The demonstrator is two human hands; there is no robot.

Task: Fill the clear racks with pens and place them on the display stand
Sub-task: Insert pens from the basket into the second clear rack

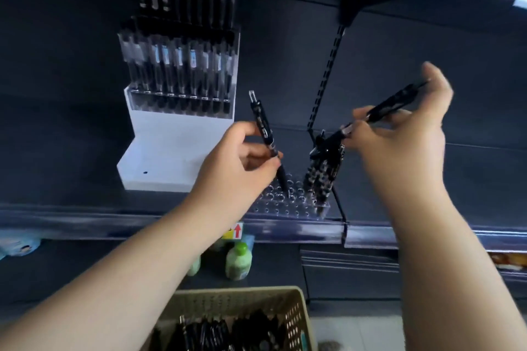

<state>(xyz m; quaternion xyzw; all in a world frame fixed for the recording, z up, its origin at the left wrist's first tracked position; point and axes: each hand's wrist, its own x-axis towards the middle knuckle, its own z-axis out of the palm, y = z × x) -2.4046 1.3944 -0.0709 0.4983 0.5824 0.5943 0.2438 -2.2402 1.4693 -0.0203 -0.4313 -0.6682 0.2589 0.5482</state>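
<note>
Black plastic with a clear clicker end, the retractable pen (261,122) stands nearly upright in the left hand (242,164). Thumb and curled fingers pinch it around the lower barrel. Its tip points down into the clear acrylic rack (285,205), a flat block full of round holes that lies just below and to the right of this hand. Motion blur hides whether the tip is seated in a hole.

The right hand (399,137) is raised to the right, well apart from the left. Its thumb and fingers are curled round a second black pen (390,104), held on a slant with one end high by the fingertips and the other low towards the rack. It may be holding more than one; the blur prevents a count.

Between the two hands, a cluster of black pens (322,177) stands upright in the right end of the same rack.

Above and to the left of the left hand sits a white stepped display stand (171,139). On it is a filled clear rack (179,71) with rows of dark pens.

Below both forearms, a beige perforated plastic basket (293,319) holds a loose heap of more black pens. Beyond it, under the left wrist, stand pale green-capped bottles (239,259).
</note>
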